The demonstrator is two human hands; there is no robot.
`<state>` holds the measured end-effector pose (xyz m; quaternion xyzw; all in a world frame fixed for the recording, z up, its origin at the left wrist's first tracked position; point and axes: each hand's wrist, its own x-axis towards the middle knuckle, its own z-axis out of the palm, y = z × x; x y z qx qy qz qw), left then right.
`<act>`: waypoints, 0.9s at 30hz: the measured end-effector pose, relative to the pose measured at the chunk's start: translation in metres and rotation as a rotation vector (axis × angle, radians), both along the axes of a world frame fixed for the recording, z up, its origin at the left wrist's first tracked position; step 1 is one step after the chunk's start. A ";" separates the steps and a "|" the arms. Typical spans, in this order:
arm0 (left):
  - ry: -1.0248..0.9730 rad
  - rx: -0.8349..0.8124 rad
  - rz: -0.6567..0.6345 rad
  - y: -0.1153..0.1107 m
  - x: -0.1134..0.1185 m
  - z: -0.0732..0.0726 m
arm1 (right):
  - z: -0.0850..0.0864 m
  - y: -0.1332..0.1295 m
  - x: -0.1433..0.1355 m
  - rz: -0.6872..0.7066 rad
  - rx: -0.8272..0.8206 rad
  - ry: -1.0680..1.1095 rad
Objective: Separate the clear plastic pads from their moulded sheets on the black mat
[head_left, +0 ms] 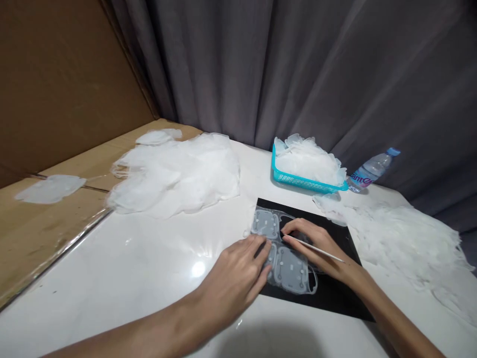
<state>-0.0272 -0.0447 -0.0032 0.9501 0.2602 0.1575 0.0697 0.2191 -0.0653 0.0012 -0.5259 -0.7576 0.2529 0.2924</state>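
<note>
Film sheet (292, 271) lies under L hand (238, 268), fingers loosely spread, & just L/nearside of R hand's (322, 238) tips, pinching thin stick (316, 247), long axis back twd R wrist.

On the matt mat (335, 297), a smooth plastic sheet (292, 268) is lying; around the mat, the glossy bench (160, 261) is shining; behind the mat, a matt cloth curtain (223, 64) is hanging.

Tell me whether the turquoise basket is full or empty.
Full: white translucent pieces fill the turquoise basket and heap above its rim.
</note>
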 end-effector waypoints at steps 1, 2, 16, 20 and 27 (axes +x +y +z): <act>-0.002 -0.011 0.011 0.000 0.004 0.000 | 0.000 -0.002 0.004 -0.032 0.026 -0.029; -0.001 -0.020 0.027 0.000 0.006 0.000 | 0.001 -0.003 0.005 -0.054 0.049 -0.036; -0.054 0.194 0.058 -0.002 0.002 -0.012 | -0.004 0.004 -0.012 0.106 -0.002 0.142; -0.065 0.197 0.042 0.000 0.004 -0.011 | -0.003 0.003 -0.014 0.110 0.014 0.112; -0.060 0.198 0.042 0.002 0.005 -0.011 | -0.004 0.002 -0.016 0.128 0.088 0.028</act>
